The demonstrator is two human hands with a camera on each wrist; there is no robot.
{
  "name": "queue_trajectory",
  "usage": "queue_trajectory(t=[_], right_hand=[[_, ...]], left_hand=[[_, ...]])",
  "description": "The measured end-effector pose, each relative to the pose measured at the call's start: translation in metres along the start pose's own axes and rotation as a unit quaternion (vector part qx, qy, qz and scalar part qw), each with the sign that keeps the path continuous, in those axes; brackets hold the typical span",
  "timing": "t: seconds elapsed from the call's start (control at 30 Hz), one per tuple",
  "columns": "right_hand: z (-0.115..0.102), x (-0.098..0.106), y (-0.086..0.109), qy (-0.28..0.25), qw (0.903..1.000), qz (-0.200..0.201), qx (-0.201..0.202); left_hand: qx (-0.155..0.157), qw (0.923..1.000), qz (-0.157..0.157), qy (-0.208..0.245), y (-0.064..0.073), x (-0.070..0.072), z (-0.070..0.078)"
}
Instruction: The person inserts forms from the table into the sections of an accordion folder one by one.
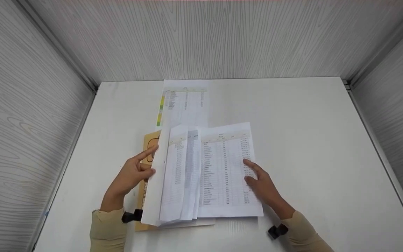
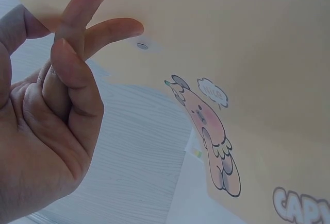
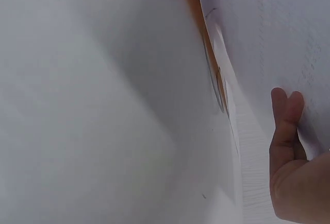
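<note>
Apparently to keep both spread flat, your left hand (image 1: 128, 176) pinches an orange cartoon-printed folder (image 2: 247, 80), your right hand (image 1: 266, 189) a white printed paper sheet (image 1: 234, 164) right of it.

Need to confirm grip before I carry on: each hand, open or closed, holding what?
Left hand: closed, pinching the folder cover at its edge.
Right hand: closed, holding a printed sheet.

The printed sheets (image 1: 227, 171) at the centre look like thin, matt paper. At lower left, the folder's (image 2: 268, 44) cover looks like smooth card. The tabletop (image 1: 303, 140) is smooth, faintly glossy; the back wall (image 1: 201, 38), across the top, is matt and wood-grained. The sleeves (image 1: 108, 227), bottom, are matt cloth.
</note>
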State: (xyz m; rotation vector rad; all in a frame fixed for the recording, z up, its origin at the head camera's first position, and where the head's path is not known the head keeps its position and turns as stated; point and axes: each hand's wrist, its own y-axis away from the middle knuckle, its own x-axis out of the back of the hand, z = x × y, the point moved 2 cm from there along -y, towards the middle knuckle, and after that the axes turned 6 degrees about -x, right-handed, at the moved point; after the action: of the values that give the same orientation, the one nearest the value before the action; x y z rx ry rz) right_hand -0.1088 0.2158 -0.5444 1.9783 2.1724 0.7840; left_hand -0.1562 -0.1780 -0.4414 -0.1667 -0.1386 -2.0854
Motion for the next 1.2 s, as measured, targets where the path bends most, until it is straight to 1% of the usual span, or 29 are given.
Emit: queue_trajectory(t=[0.17, 0.5, 0.6, 0.73, 0.83, 1.0, 1.2], right_hand=[[0.000, -0.008, 0.004, -0.007, 1.0000, -0.001, -0.003], [-0.008, -0.025, 0.003, -0.025, 0.9994, -0.008, 0.021], [-0.006, -0.027, 0.004, -0.034, 0.9993, -0.009, 0.017], [-0.005, -0.028, 0.005, -0.037, 0.9992, 0.000, 0.016], [-0.008, -0.031, 0.004, -0.038, 0.9990, -0.002, 0.025], [-0.015, -0.045, 0.001, -0.047, 0.9981, -0.013, 0.037], [-0.021, -0.064, -0.005, -0.058, 0.9965, -0.020, 0.057]], left_hand=[[0.000, 1.0000, 0.000, -0.001, 0.000, -0.001, -0.001], [-0.001, 1.0000, 0.002, -0.001, 0.001, -0.001, -0.002], [-0.002, 1.0000, 0.002, -0.005, 0.000, -0.001, -0.001], [-0.004, 1.0000, 0.005, -0.007, 0.000, 0.000, 0.000], [-0.002, 1.0000, 0.008, -0.006, 0.000, 0.000, 0.001], [0.006, 0.9999, 0.012, -0.007, 0.000, -0.001, 0.002], [0.003, 0.9999, 0.014, -0.007, 0.002, -0.002, 0.001]])
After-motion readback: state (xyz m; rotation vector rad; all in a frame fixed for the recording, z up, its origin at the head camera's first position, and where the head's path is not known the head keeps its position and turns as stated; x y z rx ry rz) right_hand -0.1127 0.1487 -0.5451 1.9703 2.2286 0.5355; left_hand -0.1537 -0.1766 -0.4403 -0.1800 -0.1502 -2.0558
